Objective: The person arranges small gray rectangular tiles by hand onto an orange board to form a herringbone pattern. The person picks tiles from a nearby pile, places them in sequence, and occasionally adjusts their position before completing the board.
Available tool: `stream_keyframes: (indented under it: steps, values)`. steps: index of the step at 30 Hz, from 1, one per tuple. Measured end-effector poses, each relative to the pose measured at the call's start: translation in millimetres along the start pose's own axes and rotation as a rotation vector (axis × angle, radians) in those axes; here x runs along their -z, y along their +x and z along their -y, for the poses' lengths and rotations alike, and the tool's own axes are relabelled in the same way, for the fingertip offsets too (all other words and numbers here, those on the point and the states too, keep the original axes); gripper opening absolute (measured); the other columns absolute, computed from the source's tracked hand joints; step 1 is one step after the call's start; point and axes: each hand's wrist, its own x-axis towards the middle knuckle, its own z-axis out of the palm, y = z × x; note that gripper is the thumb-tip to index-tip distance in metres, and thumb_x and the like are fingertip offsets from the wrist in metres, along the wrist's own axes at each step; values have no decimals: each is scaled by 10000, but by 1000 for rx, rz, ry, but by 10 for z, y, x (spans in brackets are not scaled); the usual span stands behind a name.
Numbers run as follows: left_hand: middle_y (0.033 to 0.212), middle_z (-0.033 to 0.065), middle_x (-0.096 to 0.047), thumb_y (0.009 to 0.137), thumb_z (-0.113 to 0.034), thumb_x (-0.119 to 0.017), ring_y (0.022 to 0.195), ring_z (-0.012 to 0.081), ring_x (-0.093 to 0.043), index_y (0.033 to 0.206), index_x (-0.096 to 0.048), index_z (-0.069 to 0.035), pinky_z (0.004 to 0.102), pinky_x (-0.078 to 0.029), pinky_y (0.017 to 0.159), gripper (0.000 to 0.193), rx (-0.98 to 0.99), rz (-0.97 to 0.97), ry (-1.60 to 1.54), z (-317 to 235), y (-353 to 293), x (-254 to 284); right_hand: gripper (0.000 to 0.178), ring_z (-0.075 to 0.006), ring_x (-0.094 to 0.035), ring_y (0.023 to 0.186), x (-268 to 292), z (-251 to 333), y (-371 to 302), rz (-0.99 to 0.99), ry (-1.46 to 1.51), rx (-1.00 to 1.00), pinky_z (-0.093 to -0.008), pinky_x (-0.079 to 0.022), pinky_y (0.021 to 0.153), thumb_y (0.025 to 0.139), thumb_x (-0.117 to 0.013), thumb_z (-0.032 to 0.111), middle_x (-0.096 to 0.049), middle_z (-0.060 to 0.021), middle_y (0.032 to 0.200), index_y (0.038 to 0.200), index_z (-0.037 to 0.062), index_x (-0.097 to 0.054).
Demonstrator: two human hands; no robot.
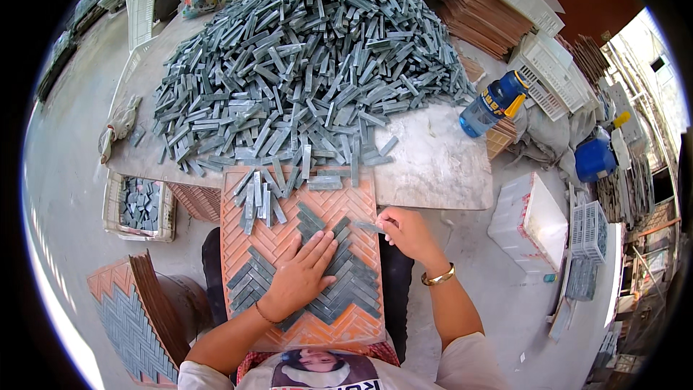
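Note:
An orange herringbone mould tray (354,202) lies in front of my body, its near end close to my shirt. Dark grey-green stone strips (354,283) fill part of its slots in a zigzag pattern. My left hand (303,274) rests flat on these laid strips, fingers stretched forward. At the tray's right edge, my right hand (408,235) pinches one thin stone strip (368,227), which points left over the tray. Several loose strips (256,198) lie on the tray's far left part, touching the big heap of stone strips (310,65) beyond it.
The heap covers most of a pale table (433,166). On its right stands a blue water bottle (491,105). A filled tray (130,318) leans at lower left, near a crate of stone pieces (141,206). A white foam box (527,224) and crates (588,231) stand right.

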Motion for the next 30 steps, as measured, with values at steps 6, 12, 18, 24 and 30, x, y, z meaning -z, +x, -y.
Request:
stream_keyframes:
  steps: [6, 12, 18, 24, 30]
  values:
    - [1460, 112, -387, 800, -323, -662, 1361, 256, -347, 1393, -403, -42, 489, -224, 1116, 705, 28, 3, 29, -77, -54, -20, 113, -75, -589, 602, -316, -220, -488, -119, 191, -20, -229, -478, 532, 924, -559, 88, -624, -39, 749, 945, -5, -620]
    - [1460, 114, -382, 796, -315, -667, 1363, 270, -339, 1385, -409, -43, 512, -211, 1115, 699, 40, 47, 3, -225, -231, -9, 80, -113, -615, 597, -536, -80, -602, -245, 147, 46, -237, -477, 516, 900, -571, 51, -608, -72, 775, 928, -18, -601]
    - [1462, 116, -376, 796, -293, -673, 1363, 278, -335, 1381, -413, -45, 515, -212, 1114, 686, 68, 43, -33, -253, -312, -35, 58, -115, -614, 590, -551, -113, -578, -283, -13, 186, -239, -473, 501, 887, -559, 20, -605, -75, 764, 916, -17, -594]
    - [1462, 125, -370, 802, -298, -672, 1363, 285, -334, 1383, -409, -43, 511, -216, 1112, 687, 45, 1, -50, -296, -258, -11, 47, -145, -625, 567, -408, -108, -456, -329, 168, 54, -263, -492, 516, 863, -572, 14, -632, -114, 778, 883, -24, -592]
    - [1458, 117, -377, 798, -306, -675, 1358, 280, -342, 1382, -408, -34, 500, -226, 1111, 697, 104, -72, 11, -136, 19, 28, 58, -162, -646, 580, -300, -1, 173, -428, 133, 156, -275, -490, 533, 864, -552, 13, -642, -112, 752, 888, -20, -592]
